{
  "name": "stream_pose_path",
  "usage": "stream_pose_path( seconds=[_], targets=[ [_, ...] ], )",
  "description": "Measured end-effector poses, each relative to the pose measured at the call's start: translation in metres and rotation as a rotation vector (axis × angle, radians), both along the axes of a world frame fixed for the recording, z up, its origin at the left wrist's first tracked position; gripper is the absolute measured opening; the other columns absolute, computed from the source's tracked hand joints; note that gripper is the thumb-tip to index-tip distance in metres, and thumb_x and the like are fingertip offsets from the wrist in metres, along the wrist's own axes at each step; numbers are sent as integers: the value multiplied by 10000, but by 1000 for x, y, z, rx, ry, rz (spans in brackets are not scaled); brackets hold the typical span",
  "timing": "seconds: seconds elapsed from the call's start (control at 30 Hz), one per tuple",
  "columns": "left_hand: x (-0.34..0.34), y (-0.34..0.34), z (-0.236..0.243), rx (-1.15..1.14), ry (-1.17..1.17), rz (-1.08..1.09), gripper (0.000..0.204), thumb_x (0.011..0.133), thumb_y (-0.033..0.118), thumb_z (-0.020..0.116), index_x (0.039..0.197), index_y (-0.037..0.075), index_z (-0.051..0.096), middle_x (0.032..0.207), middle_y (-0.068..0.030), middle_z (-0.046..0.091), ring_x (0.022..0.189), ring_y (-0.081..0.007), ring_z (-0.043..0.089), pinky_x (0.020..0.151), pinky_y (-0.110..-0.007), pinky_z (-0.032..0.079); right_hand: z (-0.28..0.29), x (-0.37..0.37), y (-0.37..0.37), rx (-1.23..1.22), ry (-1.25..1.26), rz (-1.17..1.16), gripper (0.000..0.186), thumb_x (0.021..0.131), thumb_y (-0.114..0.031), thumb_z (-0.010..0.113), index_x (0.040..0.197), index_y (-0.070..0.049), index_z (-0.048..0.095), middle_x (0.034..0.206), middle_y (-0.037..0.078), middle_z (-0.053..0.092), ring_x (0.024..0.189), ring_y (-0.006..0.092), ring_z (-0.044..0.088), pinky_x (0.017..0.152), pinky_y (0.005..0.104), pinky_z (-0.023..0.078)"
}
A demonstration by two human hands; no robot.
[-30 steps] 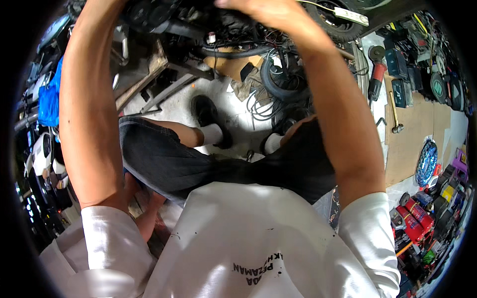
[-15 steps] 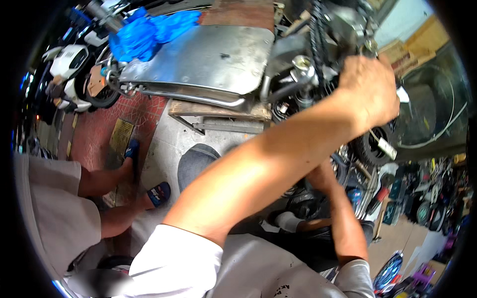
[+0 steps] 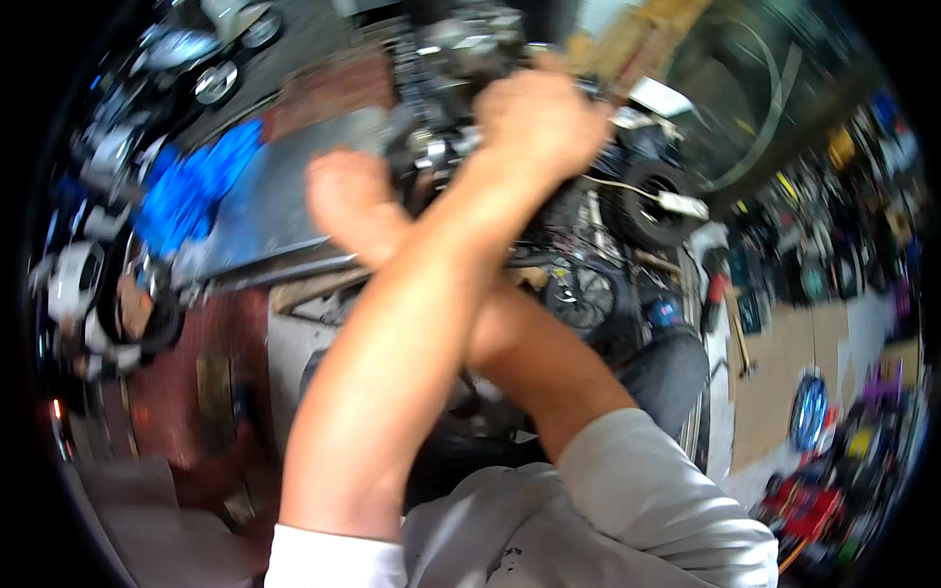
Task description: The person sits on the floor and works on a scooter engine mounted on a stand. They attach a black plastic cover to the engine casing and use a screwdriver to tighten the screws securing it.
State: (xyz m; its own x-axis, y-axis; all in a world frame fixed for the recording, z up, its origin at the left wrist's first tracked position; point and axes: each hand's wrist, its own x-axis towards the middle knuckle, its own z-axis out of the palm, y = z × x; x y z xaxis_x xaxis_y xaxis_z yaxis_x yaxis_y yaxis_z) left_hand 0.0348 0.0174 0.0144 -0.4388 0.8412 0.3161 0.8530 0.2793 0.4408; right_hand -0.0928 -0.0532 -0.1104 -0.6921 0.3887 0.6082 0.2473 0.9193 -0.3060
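My arms cross, the left over the right. My left hand (image 3: 544, 118) reaches up to the right and is closed over a part of the metal machinery (image 3: 470, 44); what it grips is hidden under the fingers. Passing beneath, my right forearm leads to my right hand (image 3: 355, 201), which is at the right end of the silver metal plate (image 3: 284, 186). That hand is blurred but looks closed, and I cannot make out what is in it. A shiny round metal part (image 3: 428, 149) shows between the two hands.
A blue plastic bag (image 3: 186, 196) lies on the plate's left part. Beyond my left hand are a black tyre (image 3: 652, 206) and a white power strip (image 3: 683, 205). Motorbikes (image 3: 83, 279) stand at far left. A hammer (image 3: 740, 338) and tools lie right. Another person's leg (image 3: 211, 470) is at lower left.
My view has swung, so the bench and machinery sit further left. My right hand has come up from low among the parts, under my left arm, to the plate. The left hand stays closed at the machinery.
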Motion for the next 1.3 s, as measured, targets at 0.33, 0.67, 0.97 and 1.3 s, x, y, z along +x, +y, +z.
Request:
stream_pose_path(
  seconds=[0.33, 0.67, 0.97, 1.3],
  targets=[
    [-17, -6, -6, 1, 57, 64, 714, 929, 543, 648, 1201, -117, 627, 1060, -341, 741, 1066, -479, 733, 948, -541, 583, 9, 22, -9, -88, 101, 208, 147, 856, -186, 664, 885, -46, 700, 924, 201, 728, 852, 371, 738, 754, 505, 590],
    [0, 1, 3, -57, -23, 64, 693, 920, 507, 673, 1232, -109, 622, 1095, -304, 753, 1055, -442, 748, 954, -522, 594, 8, 2, 4, -81, -143, 156, 174, 873, -219, 684, 948, -85, 767, 936, 188, 750, 920, 368, 752, 793, 509, 601],
    [-28, 10, -15, 73, 62, 41, 744, 957, 576, 627, 1276, -97, 616, 1168, -392, 700, 1186, -526, 665, 1043, -525, 500, -25, 136, -40, -691, 451, 640, 381, 821, -216, 788, 1118, -26, 646, 1145, 209, 670, 1074, 397, 656, 930, 499, 523],
    [-52, 17, -37, 144, 55, 16, 693, 982, 541, 682, 1364, -37, 659, 1254, -226, 745, 1199, -316, 697, 1058, -406, 498, -2, 449, 100, -867, 553, -204, 210, 870, -1, 669, 1045, -68, 762, 827, -3, 677, 753, 88, 642, 691, 263, 529]
  ],
)
